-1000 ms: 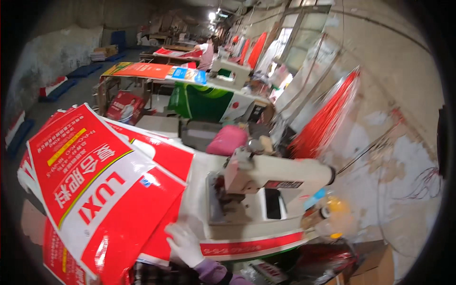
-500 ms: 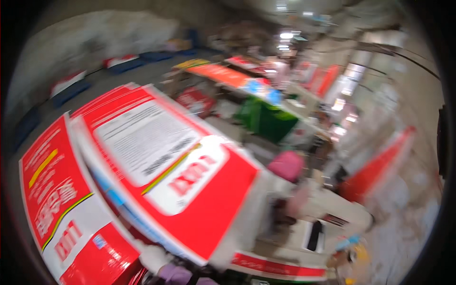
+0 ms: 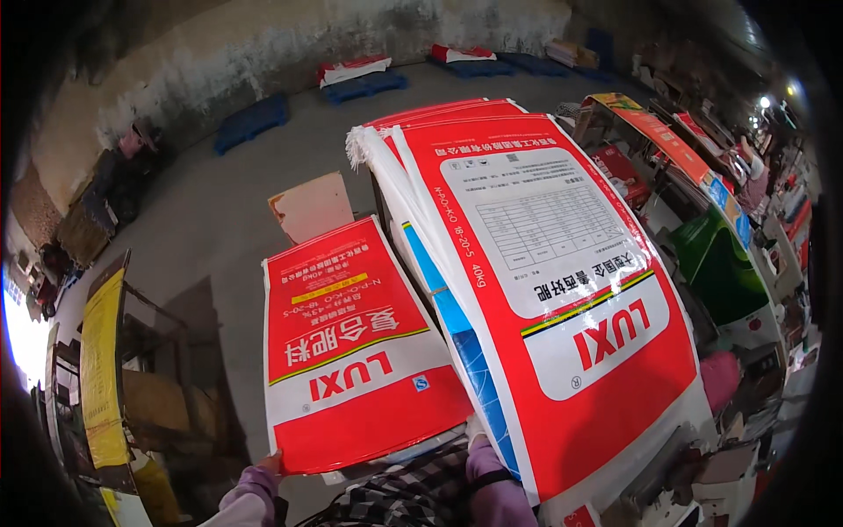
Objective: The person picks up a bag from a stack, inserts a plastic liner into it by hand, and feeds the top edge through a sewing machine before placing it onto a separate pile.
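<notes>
A flat red and white woven sack (image 3: 351, 307) lies in front of me, topping a low pile. Its near left corner is pinched by the fingers of my left hand (image 3: 275, 461), below a purple sleeve. By the sack's near right corner is my right hand (image 3: 475, 428) in a whitish glove, its fingers mostly hidden between the sack and a taller pile. That taller pile of red and white sacks (image 3: 571, 439) rises close on the right, with blue printed panels (image 3: 470, 351) along its left side.
A pale board (image 3: 312, 206) stands beyond the low pile. Blue pallets (image 3: 252, 123) line the far wall, some bearing sacks. At left is a frame with a yellow cover (image 3: 104, 369). Work tables with an orange covering (image 3: 654, 132) and a green sheet (image 3: 724, 263) stand right.
My view has swung left, bringing the sack piles rightward in the picture, and the blur is gone. My left hand now shows at the sack's left corner; the gloved right hand stays by its right corner.
</notes>
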A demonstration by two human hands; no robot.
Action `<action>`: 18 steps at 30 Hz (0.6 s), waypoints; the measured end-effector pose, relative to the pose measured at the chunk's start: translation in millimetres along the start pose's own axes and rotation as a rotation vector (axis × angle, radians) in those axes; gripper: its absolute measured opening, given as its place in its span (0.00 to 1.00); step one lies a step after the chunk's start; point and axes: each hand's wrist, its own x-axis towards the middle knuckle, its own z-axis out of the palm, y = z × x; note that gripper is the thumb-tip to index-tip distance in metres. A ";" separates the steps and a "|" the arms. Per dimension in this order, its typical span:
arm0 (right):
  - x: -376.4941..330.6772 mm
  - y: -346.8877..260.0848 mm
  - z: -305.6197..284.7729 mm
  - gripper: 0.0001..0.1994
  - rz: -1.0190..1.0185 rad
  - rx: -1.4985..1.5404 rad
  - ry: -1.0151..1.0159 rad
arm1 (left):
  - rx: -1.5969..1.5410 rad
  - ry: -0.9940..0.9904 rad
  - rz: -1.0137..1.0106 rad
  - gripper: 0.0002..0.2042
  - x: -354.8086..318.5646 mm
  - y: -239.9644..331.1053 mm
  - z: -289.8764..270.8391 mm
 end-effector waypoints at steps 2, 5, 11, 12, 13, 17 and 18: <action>1.7 -13.9 -2.8 0.08 -0.011 0.058 -0.015 | 0.024 -0.042 0.040 0.18 7.3 11.5 10.7; 1.3 -18.2 -19.9 0.08 -0.026 0.183 -0.032 | 0.089 -0.115 0.101 0.15 21.5 39.6 44.4; -115.2 -53.5 -122.2 0.11 -0.435 0.562 -0.368 | 0.450 -0.016 1.174 0.08 10.4 155.2 163.0; -127.3 -59.2 -144.3 0.11 -0.455 0.464 -0.390 | 0.695 -0.255 1.536 0.12 -26.7 170.3 231.7; -137.9 -61.0 -172.0 0.11 -0.433 0.375 -0.414 | 0.796 -0.515 1.787 0.12 -150.3 183.5 315.2; -164.7 -55.5 -186.4 0.17 -0.667 0.122 -0.133 | 1.044 -1.095 2.042 0.23 -369.5 107.2 463.4; -168.4 -66.1 -202.5 0.19 -0.505 -0.018 -0.291 | 1.240 -0.939 2.170 0.24 -371.9 94.5 481.4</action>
